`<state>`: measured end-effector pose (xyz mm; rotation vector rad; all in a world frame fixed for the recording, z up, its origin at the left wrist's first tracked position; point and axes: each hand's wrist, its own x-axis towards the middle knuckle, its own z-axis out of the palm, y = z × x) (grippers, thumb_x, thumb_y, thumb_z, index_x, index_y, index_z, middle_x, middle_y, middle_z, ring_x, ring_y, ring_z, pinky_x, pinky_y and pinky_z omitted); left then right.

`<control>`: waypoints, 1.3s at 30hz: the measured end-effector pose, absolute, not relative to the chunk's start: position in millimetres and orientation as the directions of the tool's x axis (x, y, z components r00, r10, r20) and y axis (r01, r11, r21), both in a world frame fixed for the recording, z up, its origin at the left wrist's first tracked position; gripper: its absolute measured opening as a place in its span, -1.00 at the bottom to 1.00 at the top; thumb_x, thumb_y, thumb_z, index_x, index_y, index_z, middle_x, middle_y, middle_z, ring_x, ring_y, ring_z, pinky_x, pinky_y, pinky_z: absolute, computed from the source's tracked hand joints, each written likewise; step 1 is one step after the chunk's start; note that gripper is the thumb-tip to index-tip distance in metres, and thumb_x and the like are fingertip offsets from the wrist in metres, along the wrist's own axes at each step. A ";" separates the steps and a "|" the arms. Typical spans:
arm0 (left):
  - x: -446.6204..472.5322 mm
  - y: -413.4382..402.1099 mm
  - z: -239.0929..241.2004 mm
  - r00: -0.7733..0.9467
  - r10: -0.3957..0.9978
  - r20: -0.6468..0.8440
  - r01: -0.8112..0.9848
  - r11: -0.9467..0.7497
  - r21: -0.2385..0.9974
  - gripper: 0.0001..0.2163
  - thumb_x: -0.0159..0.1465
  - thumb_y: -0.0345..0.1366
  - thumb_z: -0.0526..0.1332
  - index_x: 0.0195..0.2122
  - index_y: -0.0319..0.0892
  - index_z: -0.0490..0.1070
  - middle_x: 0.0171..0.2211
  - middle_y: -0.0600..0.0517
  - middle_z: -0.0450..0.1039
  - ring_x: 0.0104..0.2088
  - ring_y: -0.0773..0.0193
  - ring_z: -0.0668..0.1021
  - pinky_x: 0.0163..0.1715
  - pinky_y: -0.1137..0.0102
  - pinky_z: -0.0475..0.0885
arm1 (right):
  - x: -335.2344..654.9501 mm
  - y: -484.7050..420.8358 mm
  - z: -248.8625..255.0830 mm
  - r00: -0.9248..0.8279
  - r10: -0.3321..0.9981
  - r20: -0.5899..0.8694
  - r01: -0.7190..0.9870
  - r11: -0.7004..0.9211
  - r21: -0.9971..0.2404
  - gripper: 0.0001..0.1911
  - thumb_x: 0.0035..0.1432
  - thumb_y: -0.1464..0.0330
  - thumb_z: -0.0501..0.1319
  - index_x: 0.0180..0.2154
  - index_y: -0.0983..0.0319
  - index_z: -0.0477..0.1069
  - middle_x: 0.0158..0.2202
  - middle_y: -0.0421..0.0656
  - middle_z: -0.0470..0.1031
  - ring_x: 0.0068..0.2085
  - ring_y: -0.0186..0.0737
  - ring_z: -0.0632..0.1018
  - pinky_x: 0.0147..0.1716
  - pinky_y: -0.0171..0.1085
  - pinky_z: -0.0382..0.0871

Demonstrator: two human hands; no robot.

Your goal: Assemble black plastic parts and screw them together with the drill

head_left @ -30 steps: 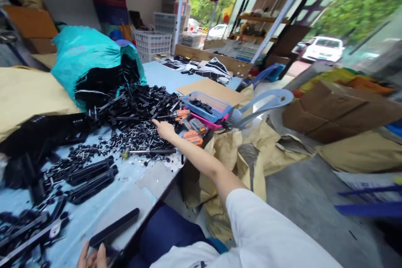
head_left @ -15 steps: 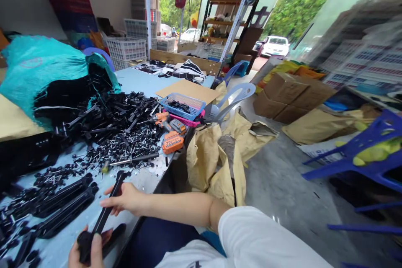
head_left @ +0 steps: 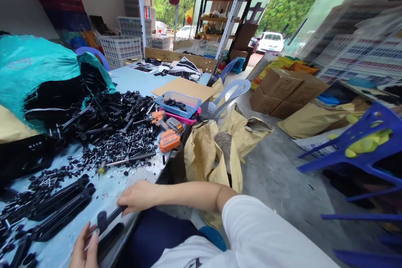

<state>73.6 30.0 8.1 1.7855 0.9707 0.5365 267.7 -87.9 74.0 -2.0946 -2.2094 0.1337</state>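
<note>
A black plastic bar with a rounded end (head_left: pixel 102 218) is held low over the near table edge. My right hand (head_left: pixel 136 197) is closed over its far end, back of the hand up, hiding that end. At the rounded end, my left hand (head_left: pixel 84 248) pinches the bar between thumb and fingers. Just below it lies another long black part (head_left: pixel 110 238) along the table edge. To the left, several similar long black parts (head_left: pixel 63 213) rest side by side on the pale blue table (head_left: pixel 103 190).
A screwdriver (head_left: pixel 127 160), an orange cordless drill (head_left: pixel 169 134) and a heap of black parts and screws (head_left: pixel 122 142) cover the table's middle. Behind are a blue basket (head_left: pixel 179 104) and a turquoise sack (head_left: pixel 40 67). Yellowish paper sacks (head_left: pixel 204 150) stand right of the table.
The bar has gone from steeply slanted to flatter and lower. My right hand has turned from open-fingered support to a closed grip, knuckles up. The view has shifted slightly.
</note>
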 end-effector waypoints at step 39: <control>69.1 36.5 15.8 0.857 0.509 0.080 0.415 -0.774 0.478 -0.32 -0.04 0.21 0.22 -0.02 -0.16 0.20 -0.12 -0.10 0.39 -0.08 0.04 0.45 -0.15 0.22 0.36 | 263.3 -66.5 65.5 -0.222 0.947 -0.234 0.974 0.204 -0.099 -0.63 0.28 0.12 -0.04 -0.23 0.23 0.37 -0.30 -0.10 0.44 -0.33 -0.21 0.45 -0.48 -0.28 0.02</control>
